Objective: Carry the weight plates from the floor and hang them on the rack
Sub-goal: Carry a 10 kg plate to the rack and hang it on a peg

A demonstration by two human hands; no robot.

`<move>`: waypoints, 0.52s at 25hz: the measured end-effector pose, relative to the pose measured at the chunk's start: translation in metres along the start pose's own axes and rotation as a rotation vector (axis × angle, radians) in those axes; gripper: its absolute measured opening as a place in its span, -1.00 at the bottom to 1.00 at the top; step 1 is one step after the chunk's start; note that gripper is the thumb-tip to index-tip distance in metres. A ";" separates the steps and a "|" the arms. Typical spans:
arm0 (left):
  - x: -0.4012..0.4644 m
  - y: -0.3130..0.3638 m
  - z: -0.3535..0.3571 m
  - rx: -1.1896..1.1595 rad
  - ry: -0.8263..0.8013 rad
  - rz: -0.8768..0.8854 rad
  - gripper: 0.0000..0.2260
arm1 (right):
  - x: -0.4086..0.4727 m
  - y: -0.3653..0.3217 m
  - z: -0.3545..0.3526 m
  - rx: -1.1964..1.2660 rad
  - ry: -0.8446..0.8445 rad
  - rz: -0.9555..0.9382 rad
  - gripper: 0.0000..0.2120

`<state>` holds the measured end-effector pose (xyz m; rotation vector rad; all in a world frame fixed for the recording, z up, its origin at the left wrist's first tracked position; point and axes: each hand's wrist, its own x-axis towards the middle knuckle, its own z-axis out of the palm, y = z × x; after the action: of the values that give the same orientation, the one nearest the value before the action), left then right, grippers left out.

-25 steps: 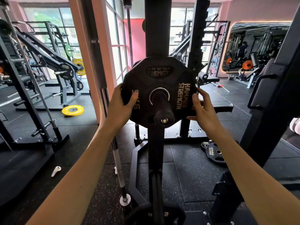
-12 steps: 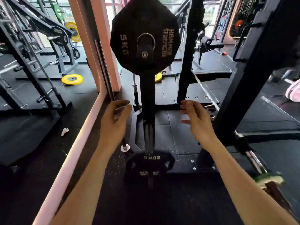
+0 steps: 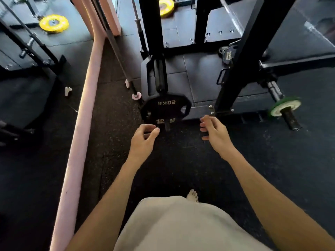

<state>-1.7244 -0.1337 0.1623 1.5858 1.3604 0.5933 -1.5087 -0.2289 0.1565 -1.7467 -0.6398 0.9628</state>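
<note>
Nearest me at 6 o'clock I see a pale garment [image 3: 181, 225] and a bare foot [image 3: 192, 195] on the dark floor [image 3: 272, 169]. Both forearms reach forward. My left hand [image 3: 143, 140] hangs with fingers loosely curled, holding nothing; my right hand [image 3: 214, 132] is relaxed too, fingers apart, also empty. Just beyond them at 12 o'clock a black weight plate [image 3: 165, 108] hangs low on the rack post [image 3: 154, 33]. Two small black plates [image 3: 226, 53] lie on the floor at 1 o'clock, behind a slanted upright. A green plate [image 3: 284, 107] sits on a bar at 2 o'clock. A yellow plate [image 3: 54, 23] lies far off at 10 o'clock, another [image 3: 166, 7] near 12.
</note>
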 end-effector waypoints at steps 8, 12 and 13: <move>-0.068 -0.124 0.032 0.332 -0.539 -0.386 -0.75 | -0.124 0.156 -0.001 -0.101 0.074 0.559 -0.63; -0.110 -0.163 0.051 0.572 -0.812 -0.414 -0.73 | -0.214 0.222 -0.016 -0.043 0.166 0.779 -0.61; -0.118 -0.169 0.056 0.635 -0.865 -0.400 -0.71 | -0.234 0.235 -0.022 -0.009 0.214 0.814 -0.61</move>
<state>-1.7925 -0.2720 0.0147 1.6594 1.1515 -0.7735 -1.6212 -0.5072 0.0141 -2.1178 0.2462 1.2720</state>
